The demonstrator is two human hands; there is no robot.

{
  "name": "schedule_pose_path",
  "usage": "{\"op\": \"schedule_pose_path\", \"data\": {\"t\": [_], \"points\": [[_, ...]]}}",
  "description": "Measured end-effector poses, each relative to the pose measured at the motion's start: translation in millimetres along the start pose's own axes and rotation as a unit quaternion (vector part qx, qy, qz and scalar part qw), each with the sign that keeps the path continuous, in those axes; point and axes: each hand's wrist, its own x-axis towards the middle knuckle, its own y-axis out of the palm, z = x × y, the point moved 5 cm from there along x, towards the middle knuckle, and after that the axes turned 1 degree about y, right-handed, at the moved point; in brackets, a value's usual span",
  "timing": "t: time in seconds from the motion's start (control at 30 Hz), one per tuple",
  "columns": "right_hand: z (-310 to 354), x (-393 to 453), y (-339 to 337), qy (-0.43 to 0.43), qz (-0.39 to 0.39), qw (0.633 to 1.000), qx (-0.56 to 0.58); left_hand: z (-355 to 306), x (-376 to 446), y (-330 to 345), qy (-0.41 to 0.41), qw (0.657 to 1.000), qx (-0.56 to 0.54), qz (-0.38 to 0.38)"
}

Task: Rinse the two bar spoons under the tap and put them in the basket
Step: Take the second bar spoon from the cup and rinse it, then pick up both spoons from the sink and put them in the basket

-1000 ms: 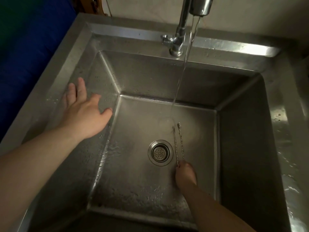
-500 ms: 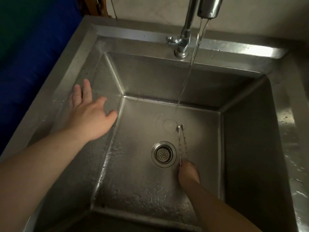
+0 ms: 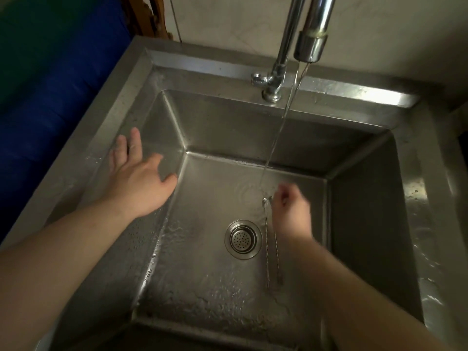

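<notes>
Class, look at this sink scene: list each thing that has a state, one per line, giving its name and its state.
tap: running, thin stream falling
sink: wet, not filled
drain strainer: uncovered, in place
bar spoons: two, side by side, top ends at the stream's foot
right hand: closed around the spoons' upper ends
left hand: open, fingers spread, holding nothing, against the sink's left wall

Two bare forearms, no sleeves in view. Left hand (image 3: 138, 184) and right hand (image 3: 291, 214) bare: no gloves, rings, watch or wristband visible.
</notes>
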Motion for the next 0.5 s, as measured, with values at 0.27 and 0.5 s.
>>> {"op": "schedule_pose_path", "data": {"t": [0.27,0.5], "points": [[175,95,-53,-0.298,0.106,0.948,0.028,2,1,3,0.002,1.000,0.008,0.006],[177,104,-44,-0.277,0.192,0.940,-0.051,5,3,5,0.007,1.000,0.004,0.003]]}}
